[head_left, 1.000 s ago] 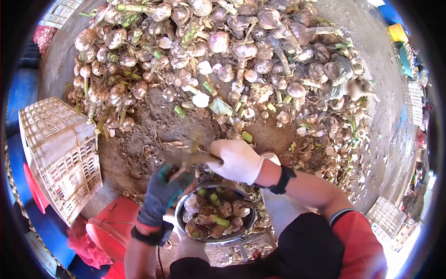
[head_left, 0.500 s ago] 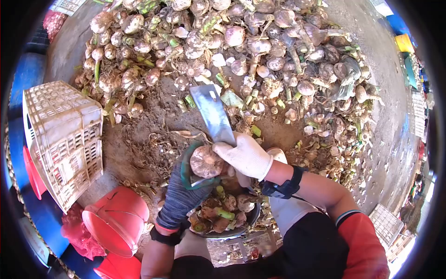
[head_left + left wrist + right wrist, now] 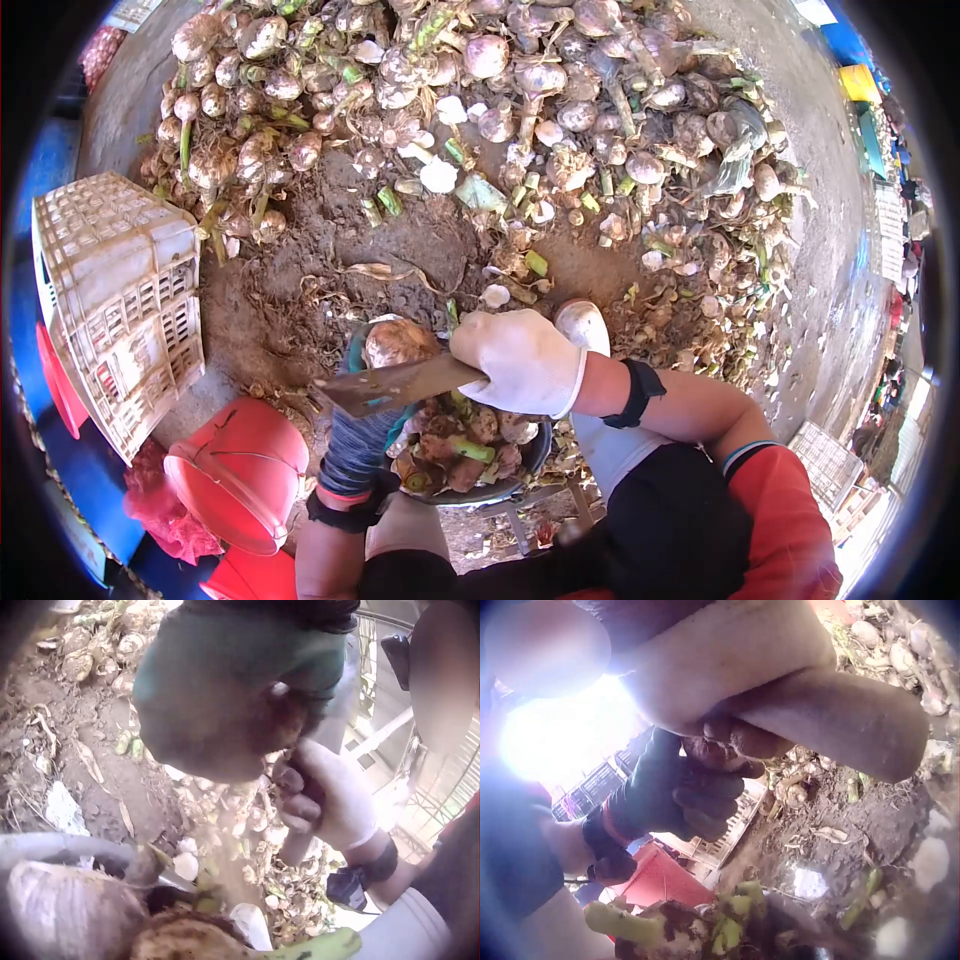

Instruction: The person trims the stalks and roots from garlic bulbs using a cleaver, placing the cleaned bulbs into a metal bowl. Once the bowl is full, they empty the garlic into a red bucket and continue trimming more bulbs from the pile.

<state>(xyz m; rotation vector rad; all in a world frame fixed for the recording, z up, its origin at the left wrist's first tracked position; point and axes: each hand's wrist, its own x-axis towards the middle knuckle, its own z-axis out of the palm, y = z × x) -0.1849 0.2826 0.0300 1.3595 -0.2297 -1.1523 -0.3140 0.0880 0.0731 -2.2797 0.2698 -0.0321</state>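
Note:
The left hand (image 3: 362,430), in a grey and green glove, grips a garlic bulb (image 3: 400,343) above the near-left side of a bowl. The right hand (image 3: 522,362), in a white glove, grips the handle end of a wide blade (image 3: 400,385), which lies across in front of the bulb and points left. In the right wrist view the blade (image 3: 847,720) extends to the right, and the gloved left hand (image 3: 682,787) is below it. The metal bowl (image 3: 541,455) holds several trimmed bulbs (image 3: 470,448) with short green stems.
A large heap of garlic (image 3: 540,77) covers the ground ahead. At left stand a white crate (image 3: 125,310) and a red bucket (image 3: 238,475), with pink netting (image 3: 172,505) beside it. Cut stems and peels lie on the soil. A shoe (image 3: 583,326) is right of the bowl.
The blade has swung from pointing forward to lying leftward across the bulb. The left hand and bulb have shifted slightly left in view, and the right hand has turned over the bowl's far side.

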